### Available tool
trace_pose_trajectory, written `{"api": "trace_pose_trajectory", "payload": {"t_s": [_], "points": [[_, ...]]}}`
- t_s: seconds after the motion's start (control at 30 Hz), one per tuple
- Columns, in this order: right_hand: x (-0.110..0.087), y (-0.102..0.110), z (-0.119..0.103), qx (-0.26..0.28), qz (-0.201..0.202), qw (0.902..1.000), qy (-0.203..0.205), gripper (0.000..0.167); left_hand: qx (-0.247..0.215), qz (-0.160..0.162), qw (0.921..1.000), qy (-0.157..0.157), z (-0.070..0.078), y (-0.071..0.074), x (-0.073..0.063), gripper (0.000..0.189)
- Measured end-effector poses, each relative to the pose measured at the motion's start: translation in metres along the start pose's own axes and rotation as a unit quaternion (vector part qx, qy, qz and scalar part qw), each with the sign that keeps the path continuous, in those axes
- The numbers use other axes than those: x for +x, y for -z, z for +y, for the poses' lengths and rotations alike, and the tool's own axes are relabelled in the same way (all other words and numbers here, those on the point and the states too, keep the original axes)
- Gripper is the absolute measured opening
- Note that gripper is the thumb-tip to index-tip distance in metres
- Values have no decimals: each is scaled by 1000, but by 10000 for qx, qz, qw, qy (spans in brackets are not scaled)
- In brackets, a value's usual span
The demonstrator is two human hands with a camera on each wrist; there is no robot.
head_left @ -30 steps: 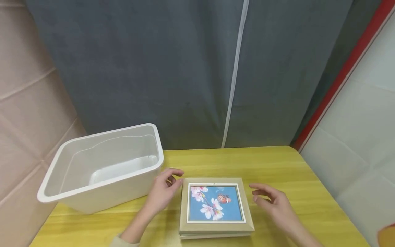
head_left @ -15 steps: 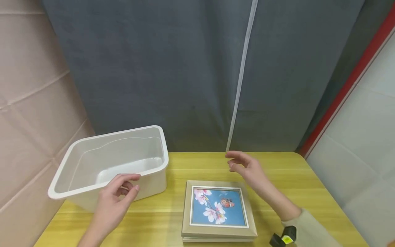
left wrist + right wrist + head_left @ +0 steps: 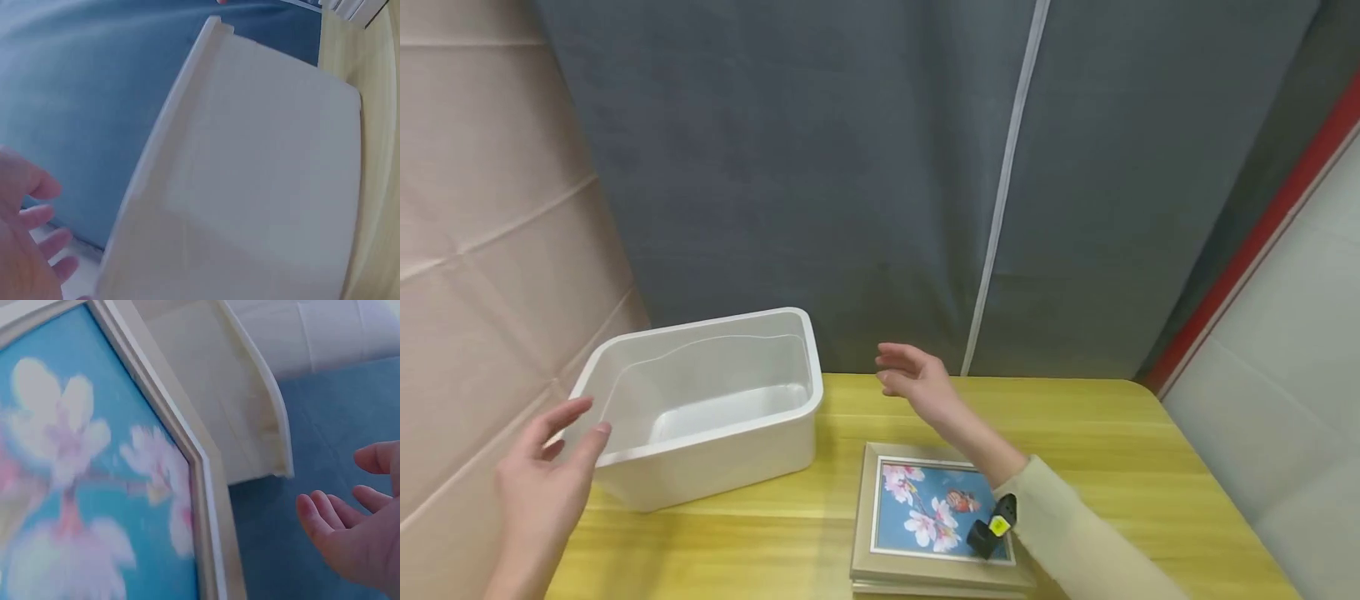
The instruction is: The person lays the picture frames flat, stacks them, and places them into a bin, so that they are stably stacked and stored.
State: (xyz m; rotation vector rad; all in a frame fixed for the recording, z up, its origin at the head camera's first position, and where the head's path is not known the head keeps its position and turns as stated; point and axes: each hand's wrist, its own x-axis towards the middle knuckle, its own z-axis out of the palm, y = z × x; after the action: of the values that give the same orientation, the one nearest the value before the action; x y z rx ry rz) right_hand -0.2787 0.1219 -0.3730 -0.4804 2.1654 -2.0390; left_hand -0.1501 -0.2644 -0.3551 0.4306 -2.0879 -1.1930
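A white plastic bin [image 3: 715,461] stands at the left of the wooden table, with nothing inside it. My left hand [image 3: 546,483] is at its front left corner, thumb and fingers spread apart beside the rim. The left wrist view shows the bin's side wall [image 3: 262,169] with the left hand [image 3: 28,237] off its rim. My right hand [image 3: 917,383] hovers right of the bin, fingers loosely bent and holding nothing. Below the right forearm lies a stack of picture frames [image 3: 868,533]; the top one shows pink blossoms and a butterfly, partly covered by the wrist camera.
A dark grey curtain [image 3: 820,167] with a pale seam hangs behind the yellow wooden table [image 3: 1112,467]. Pinkish panels [image 3: 497,208] line the left side. A red strip [image 3: 1247,250] and white panels bound the right.
Both hands have moved left, away from the picture frames: the left to the bin's left corner, the right up and across toward the bin. The frames and bin stay put while the head view shifts.
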Motion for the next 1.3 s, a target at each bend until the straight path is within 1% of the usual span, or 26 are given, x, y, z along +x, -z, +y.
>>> {"api": "trace_pose_trajectory", "payload": {"t_s": [0.03, 0.1, 0.17, 0.27, 0.33, 0.43, 0.53, 0.63, 0.73, 0.8, 1.0, 1.1, 1.2, 1.3], "points": [[5, -7, 0, 19, -57, 10000, -41, 48, 51, 40, 9998, 166, -3, 1, 3, 40], [13, -22, 0, 21, -177, 9997, -135, 51, 172, 152, 9992, 332, -9, 0, 8, 45], [22, -35, -1, 1, -251, 9994, -235, 54, 273, 298, 9986, 352, -17, 0, 11, 49], [32, -50, 0, -85, -285, 9989, -371, 60, 326, 419, 9976, 443, -30, -2, 17, 56], [36, -58, 3, -147, -312, 9982, -500, 64, 240, 412, 9970, 607, -38, -2, 20, 60], [42, -68, 4, -159, -335, 9969, -688, 71, 8, 346, 9955, 880, -47, -3, 26, 65], [47, -77, 4, -114, -354, 9960, -818, 76, -208, 224, 9925, 1184, -52, -3, 31, 69], [51, -84, 5, -57, -314, 9960, -832, 79, -219, 76, 9907, 1343, -55, -3, 35, 70], [54, -90, 10, -129, -262, 9964, -796, 80, -158, -47, 9905, 1366, -57, -5, 38, 71], [56, -93, 13, -223, -208, 9968, -745, 81, -124, -116, 9910, 1327, -58, -6, 39, 71], [54, -98, 18, -360, -225, 9983, -393, 75, -18, -165, 9923, 1229, -62, -7, 40, 67], [51, -94, 17, -357, -332, 9984, -286, 72, -11, -210, 9918, 1263, -61, -9, 40, 65], [48, -87, 15, -419, -400, 9979, -278, 70, 34, -293, 9914, 1277, -59, -15, 41, 63], [46, -79, 13, -562, -416, 9973, -238, 69, 110, -436, 9904, 1307, -57, -20, 43, 62]]}}
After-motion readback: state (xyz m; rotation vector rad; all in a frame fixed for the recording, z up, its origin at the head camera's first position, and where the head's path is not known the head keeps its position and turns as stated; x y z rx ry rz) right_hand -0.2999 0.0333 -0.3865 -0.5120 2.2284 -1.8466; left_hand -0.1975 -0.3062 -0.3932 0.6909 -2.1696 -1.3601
